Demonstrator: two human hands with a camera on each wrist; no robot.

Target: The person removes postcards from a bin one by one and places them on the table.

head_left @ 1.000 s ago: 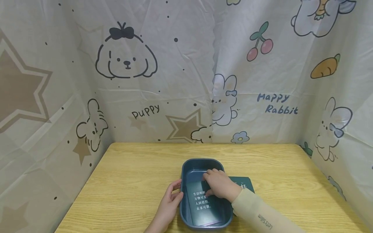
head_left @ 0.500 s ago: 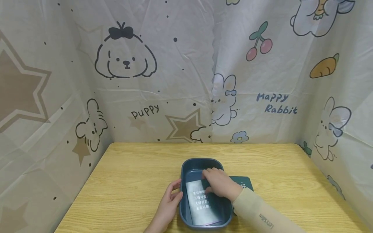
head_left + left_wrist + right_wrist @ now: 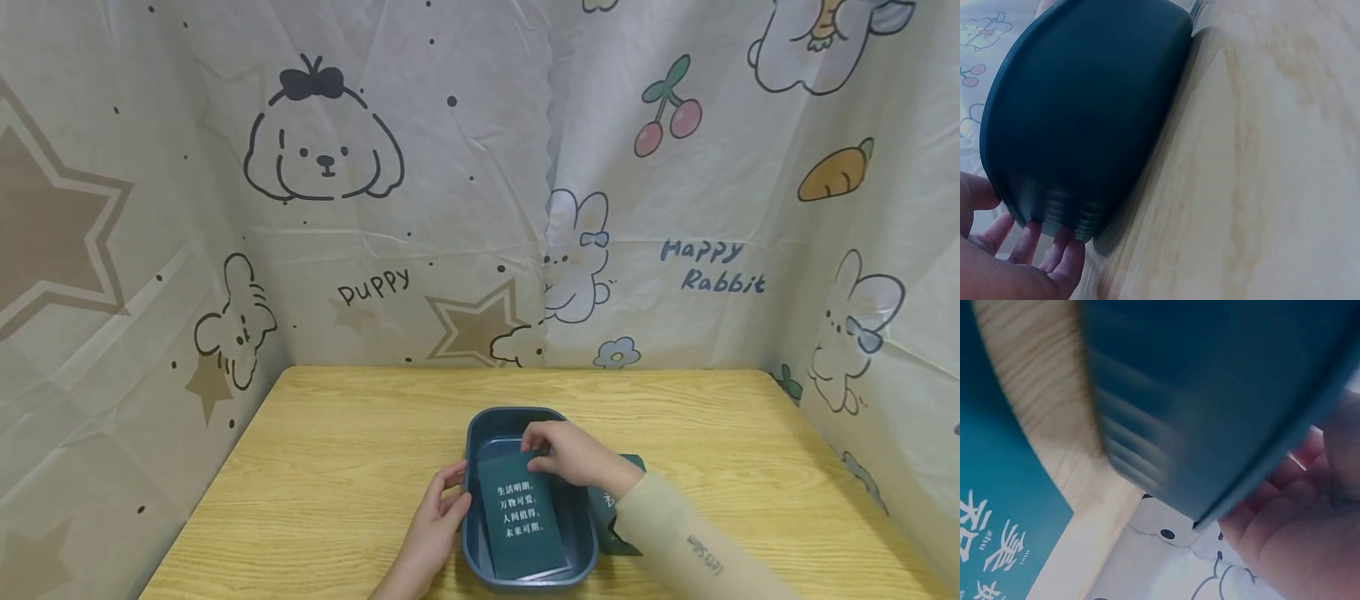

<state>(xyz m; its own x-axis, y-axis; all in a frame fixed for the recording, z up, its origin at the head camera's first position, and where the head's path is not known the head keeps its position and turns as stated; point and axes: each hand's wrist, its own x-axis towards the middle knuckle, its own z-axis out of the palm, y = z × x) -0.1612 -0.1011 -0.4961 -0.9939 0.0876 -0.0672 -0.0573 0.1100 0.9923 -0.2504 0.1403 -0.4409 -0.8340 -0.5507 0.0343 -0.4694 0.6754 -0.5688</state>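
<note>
A dark blue rounded plastic bin [image 3: 510, 423] stands on the table. In it lies a dark green card [image 3: 521, 517] with lines of white Chinese characters; a paler edge shows under its near end. My right hand [image 3: 573, 454] pinches the card's far right corner between thumb and fingers, inside the bin's right rim. At the bin's left side my left hand [image 3: 435, 525] touches the outer wall with loosely bent fingers and thumb. Its fingertips [image 3: 1063, 237] rest on the ribbed end of the wall in the left wrist view. The right wrist view hides the pinched corner behind the bin.
A flat green paper thing [image 3: 609, 521] with white characters lies right of the bin, partly under my forearm. The wooden table [image 3: 360, 442] stretches to both sides. A printed cloth [image 3: 420, 233] hangs round its back and sides.
My right hand has shifted slightly right and up, showing more of the card. The glare on the card has gone as its tilt changed. The left hand and the bin stay put.
</note>
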